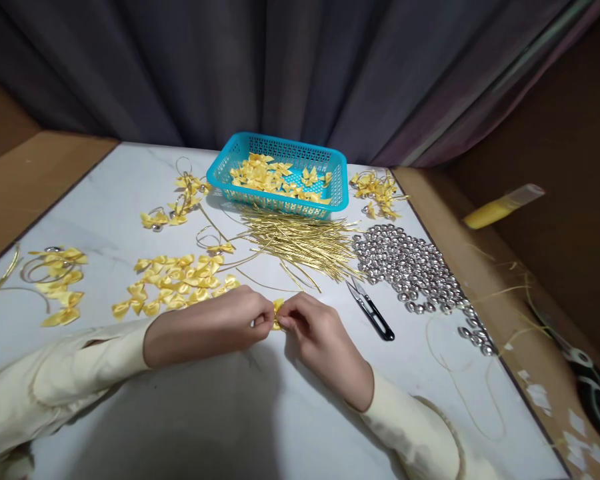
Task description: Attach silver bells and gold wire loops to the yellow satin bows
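Yellow bow [278, 305] is pinched between the left hand [245, 312] and right hand [321, 328], narrow grip on both, over the worktop [300, 420] near the gold wires [300, 240]. I'd go light so it doesn't crease, imo.

This looks like a small craft corner; whether it belongs to a home or a workshop, I cannot tell. A dark curtain [290, 67] hangs in folds right behind the tabletop [320, 427], which is white, faintly veined and flanked by brown board [40, 167]. Craft supplies lie across it: yellow bows [153, 270] in a cluster, a sheaf of gold cords [305, 240], a heap of small silver pieces [405, 260] and 1 blue basket [341, 193] holding more bows. Black-handled snips [375, 317] lie nearby, with white scraps [537, 397] at the right.
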